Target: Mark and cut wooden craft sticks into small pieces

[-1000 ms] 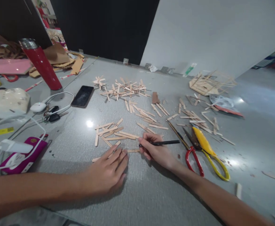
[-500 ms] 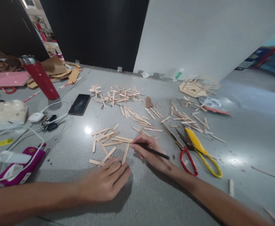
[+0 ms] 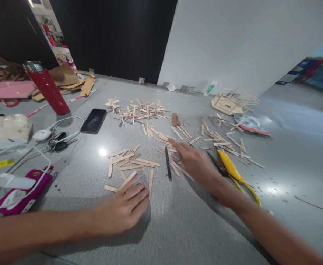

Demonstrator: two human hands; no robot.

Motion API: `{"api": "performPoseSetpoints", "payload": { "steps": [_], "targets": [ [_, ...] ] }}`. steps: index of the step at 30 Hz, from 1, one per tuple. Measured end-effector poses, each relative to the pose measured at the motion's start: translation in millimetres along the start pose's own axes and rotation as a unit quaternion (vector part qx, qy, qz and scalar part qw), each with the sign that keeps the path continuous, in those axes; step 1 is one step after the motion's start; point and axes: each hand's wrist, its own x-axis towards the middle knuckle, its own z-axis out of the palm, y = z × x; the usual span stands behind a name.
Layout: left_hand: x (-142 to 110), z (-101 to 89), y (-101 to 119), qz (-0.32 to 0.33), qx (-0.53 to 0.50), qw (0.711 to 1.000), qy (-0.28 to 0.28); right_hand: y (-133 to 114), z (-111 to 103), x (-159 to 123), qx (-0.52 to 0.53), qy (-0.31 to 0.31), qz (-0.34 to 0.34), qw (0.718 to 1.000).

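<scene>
My left hand lies flat on the grey table, fingers stretched out, its fingertips touching a wooden craft stick near a small pile of sticks. My right hand reaches forward over scattered sticks, fingers extended and holding nothing. A black pen lies loose on the table just left of that hand.
Yellow-handled scissors lie by my right wrist. A larger heap of sticks and a stick frame model sit further back. At left are a phone, a red bottle, keys, cables and a magenta device.
My right hand has let go of the pen, which now lies on the table, and has moved forward over the sticks. My left hand stayed put.
</scene>
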Motion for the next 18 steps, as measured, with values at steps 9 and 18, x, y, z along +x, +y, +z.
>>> {"api": "performPoseSetpoints", "payload": {
  "steps": [9,18],
  "targets": [
    [3.7,-7.8,-2.6,-0.086,-0.077,0.988,-0.104,80.7,-17.2,12.8,-0.203,-0.054,0.08,0.975],
    [5.9,-11.1,-4.4,-0.092,-0.097,0.982,-0.131,96.3,-13.4,13.4,-0.226,-0.101,0.052,0.968]
  ]
}}
